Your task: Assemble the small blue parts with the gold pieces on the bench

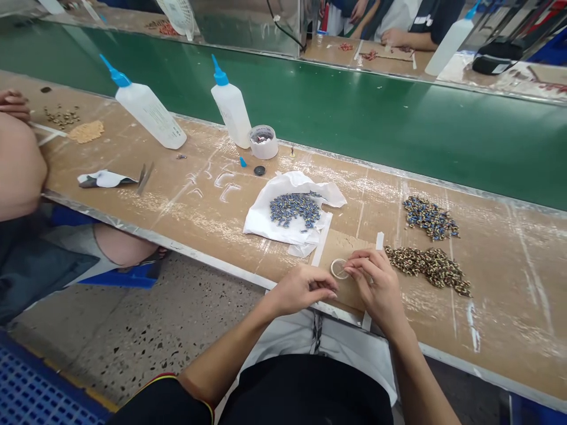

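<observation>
My right hand (376,283) is over a small cardboard work pad (349,242), its thumb and fingertips pinched at the right edge of a small round dish with a pale rim (333,272). Whatever is between those fingertips is too small to make out. My left hand (303,288) is just left of the dish, low over the pad's front edge, fingers curled in and closed; their contents are hidden. Beyond the left hand, a pile of tiny blue pieces (295,209) lies on crumpled white paper (261,223). Right of my right hand are dark-and-gold small pieces (427,265).
Another pile of blue-and-gold pieces (429,218) lies farther back. Two white squeeze bottles with blue nozzles, one nearer (233,112) and one left (150,115), stand by a tape roll (264,144). Tweezers (145,178) lie left. A green belt (354,118) runs behind; co-workers sit nearby.
</observation>
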